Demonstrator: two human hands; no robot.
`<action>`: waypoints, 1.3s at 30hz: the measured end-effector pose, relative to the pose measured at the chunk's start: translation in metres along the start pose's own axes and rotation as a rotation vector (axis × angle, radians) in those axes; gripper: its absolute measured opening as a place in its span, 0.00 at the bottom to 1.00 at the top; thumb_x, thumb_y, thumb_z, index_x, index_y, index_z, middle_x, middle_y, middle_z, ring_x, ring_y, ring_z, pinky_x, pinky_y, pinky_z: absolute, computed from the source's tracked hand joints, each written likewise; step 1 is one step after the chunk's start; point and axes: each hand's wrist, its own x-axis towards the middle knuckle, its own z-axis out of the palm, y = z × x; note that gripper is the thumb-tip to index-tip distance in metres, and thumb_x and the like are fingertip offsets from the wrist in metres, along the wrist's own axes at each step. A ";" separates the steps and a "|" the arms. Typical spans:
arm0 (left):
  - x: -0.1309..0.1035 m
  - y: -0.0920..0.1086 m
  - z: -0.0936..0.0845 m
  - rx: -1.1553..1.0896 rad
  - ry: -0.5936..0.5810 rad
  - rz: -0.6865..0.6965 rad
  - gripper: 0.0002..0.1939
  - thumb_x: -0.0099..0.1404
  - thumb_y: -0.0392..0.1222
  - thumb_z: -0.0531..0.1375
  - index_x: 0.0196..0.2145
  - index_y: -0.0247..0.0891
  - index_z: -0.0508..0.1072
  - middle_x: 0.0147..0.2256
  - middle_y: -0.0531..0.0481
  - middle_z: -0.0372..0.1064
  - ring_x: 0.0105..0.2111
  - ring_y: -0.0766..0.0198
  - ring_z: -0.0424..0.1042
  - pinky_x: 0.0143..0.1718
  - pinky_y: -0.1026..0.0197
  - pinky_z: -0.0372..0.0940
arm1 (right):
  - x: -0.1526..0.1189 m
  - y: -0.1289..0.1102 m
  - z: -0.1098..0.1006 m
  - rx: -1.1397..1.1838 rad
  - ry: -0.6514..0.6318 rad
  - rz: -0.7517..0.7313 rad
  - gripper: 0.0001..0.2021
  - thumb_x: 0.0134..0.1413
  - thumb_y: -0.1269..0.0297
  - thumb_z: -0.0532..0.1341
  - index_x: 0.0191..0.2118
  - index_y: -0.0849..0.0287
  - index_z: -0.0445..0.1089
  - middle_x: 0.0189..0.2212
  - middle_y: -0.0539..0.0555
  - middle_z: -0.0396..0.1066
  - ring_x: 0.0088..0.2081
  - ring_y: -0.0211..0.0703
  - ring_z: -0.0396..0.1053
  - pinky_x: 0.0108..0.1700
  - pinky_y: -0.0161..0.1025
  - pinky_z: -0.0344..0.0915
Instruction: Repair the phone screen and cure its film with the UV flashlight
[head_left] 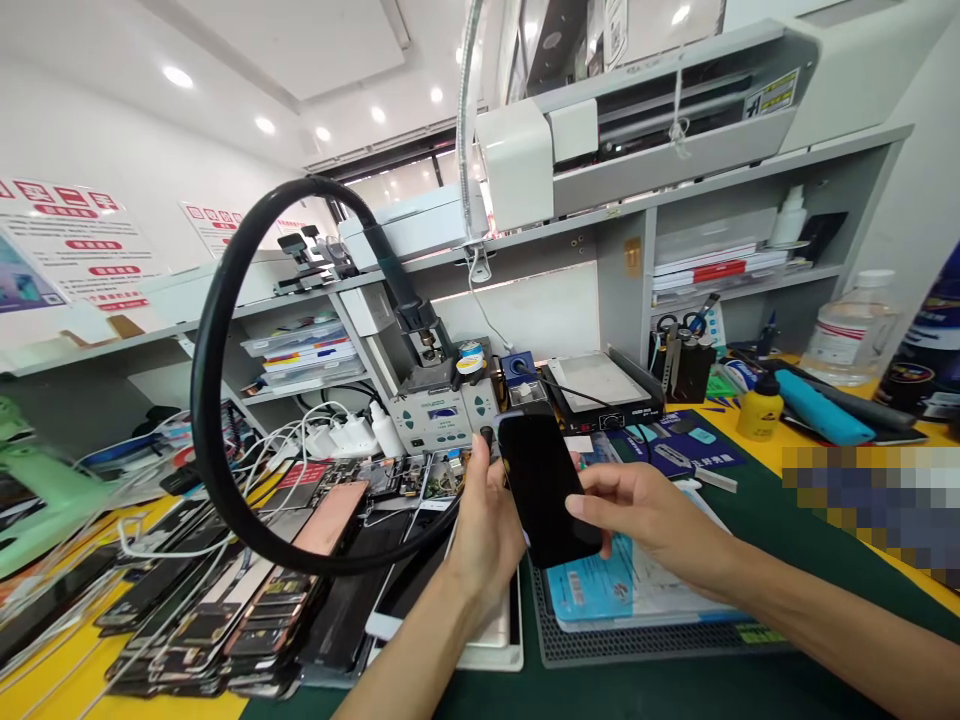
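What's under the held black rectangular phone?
Below the phone, a blue-and-white plastic packet shows, lying over a grey perforated mat; whatever the phone covers cannot be seen.

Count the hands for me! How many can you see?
2. The left hand is at the left edge of the black phone; the right hand grips its right side. Some fingers are hidden behind the phone.
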 end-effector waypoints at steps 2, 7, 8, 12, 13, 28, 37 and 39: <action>0.001 -0.003 0.000 -0.089 0.030 -0.042 0.43 0.64 0.75 0.49 0.45 0.29 0.80 0.39 0.35 0.80 0.46 0.43 0.77 0.52 0.46 0.68 | -0.001 0.000 0.001 0.019 -0.016 0.006 0.19 0.53 0.48 0.69 0.33 0.62 0.77 0.27 0.50 0.67 0.29 0.37 0.63 0.29 0.34 0.67; 0.001 -0.002 0.003 -0.171 0.027 -0.103 0.45 0.62 0.77 0.50 0.43 0.28 0.81 0.40 0.34 0.80 0.47 0.41 0.77 0.53 0.45 0.68 | -0.001 -0.001 0.003 0.074 -0.014 0.016 0.17 0.53 0.49 0.70 0.33 0.61 0.78 0.28 0.50 0.69 0.28 0.36 0.63 0.29 0.33 0.66; 0.000 -0.001 0.003 -0.187 0.021 -0.112 0.44 0.63 0.76 0.50 0.43 0.28 0.81 0.40 0.34 0.80 0.48 0.41 0.77 0.53 0.45 0.68 | -0.001 -0.001 0.004 0.086 -0.013 0.021 0.16 0.53 0.50 0.71 0.33 0.60 0.79 0.27 0.50 0.69 0.28 0.36 0.63 0.29 0.33 0.66; -0.004 0.002 0.003 -0.256 -0.030 -0.124 0.35 0.66 0.66 0.54 0.42 0.28 0.81 0.42 0.35 0.80 0.50 0.40 0.76 0.56 0.43 0.66 | -0.002 0.000 0.005 0.156 -0.010 0.046 0.16 0.52 0.50 0.72 0.33 0.61 0.79 0.27 0.50 0.69 0.28 0.36 0.63 0.28 0.33 0.66; -0.005 0.002 0.002 -0.262 -0.060 -0.127 0.33 0.65 0.64 0.55 0.42 0.29 0.81 0.42 0.35 0.80 0.51 0.39 0.76 0.57 0.42 0.65 | -0.002 0.000 0.005 0.180 -0.008 0.054 0.16 0.52 0.50 0.72 0.32 0.61 0.78 0.27 0.50 0.68 0.28 0.35 0.63 0.28 0.33 0.66; 0.001 0.002 -0.009 -0.060 -0.242 0.072 0.26 0.57 0.45 0.69 0.53 0.35 0.77 0.54 0.38 0.75 0.61 0.40 0.66 0.64 0.42 0.57 | -0.005 -0.005 0.005 0.420 -0.059 0.112 0.20 0.59 0.47 0.67 0.41 0.62 0.74 0.33 0.52 0.68 0.30 0.35 0.64 0.27 0.31 0.67; -0.017 0.009 -0.006 0.271 -0.205 0.096 0.44 0.52 0.43 0.74 0.64 0.44 0.64 0.56 0.40 0.72 0.60 0.43 0.68 0.62 0.40 0.61 | -0.008 -0.011 0.007 0.349 -0.110 0.125 0.28 0.42 0.50 0.77 0.44 0.60 0.70 0.27 0.47 0.66 0.25 0.34 0.62 0.23 0.31 0.62; -0.023 0.011 -0.005 0.315 -0.205 0.078 0.43 0.53 0.44 0.74 0.64 0.43 0.64 0.55 0.40 0.73 0.59 0.43 0.69 0.62 0.40 0.61 | -0.007 -0.011 0.005 0.336 -0.117 0.143 0.28 0.43 0.48 0.76 0.43 0.61 0.69 0.26 0.47 0.66 0.23 0.33 0.61 0.21 0.30 0.60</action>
